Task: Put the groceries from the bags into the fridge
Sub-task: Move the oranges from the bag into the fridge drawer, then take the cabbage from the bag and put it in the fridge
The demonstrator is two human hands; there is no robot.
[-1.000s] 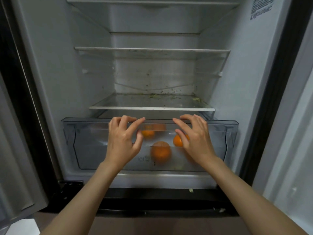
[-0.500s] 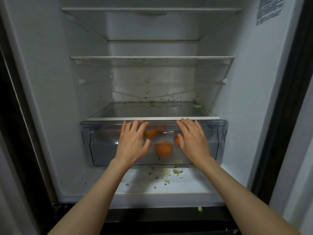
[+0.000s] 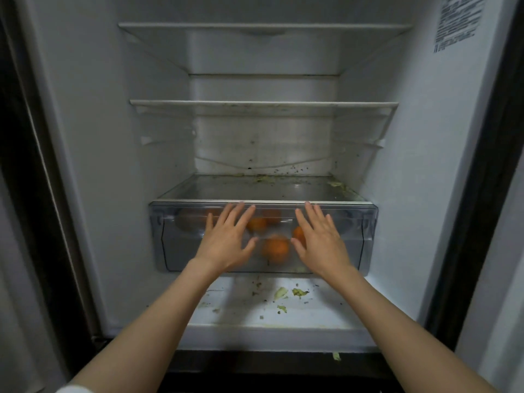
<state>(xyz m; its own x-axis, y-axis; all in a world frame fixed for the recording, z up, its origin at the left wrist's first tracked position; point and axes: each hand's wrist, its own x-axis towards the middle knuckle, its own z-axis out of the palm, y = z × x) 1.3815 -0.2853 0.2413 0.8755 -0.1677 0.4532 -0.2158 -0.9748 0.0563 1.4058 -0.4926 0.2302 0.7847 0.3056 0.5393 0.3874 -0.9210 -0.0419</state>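
Observation:
The fridge stands open in front of me. Its clear plastic crisper drawer (image 3: 360, 236) sits pushed in under the lowest glass shelf (image 3: 255, 190). Several oranges (image 3: 275, 249) show through the drawer's front. My left hand (image 3: 226, 239) lies flat against the drawer front, left of centre, fingers straight and spread. My right hand (image 3: 320, 242) presses the front right of centre in the same way. Neither hand holds anything.
Two more shelves (image 3: 263, 104) above carry nothing. Green vegetable scraps (image 3: 297, 293) and crumbs litter the white fridge floor in front of the drawer. The fridge's side walls close in left and right; a label (image 3: 458, 21) is stuck on the upper right wall.
Both hands have pushed the drawer back into the fridge, from pulled out to flush under the shelf. The fingers went from hooked over its rim to flat on its front.

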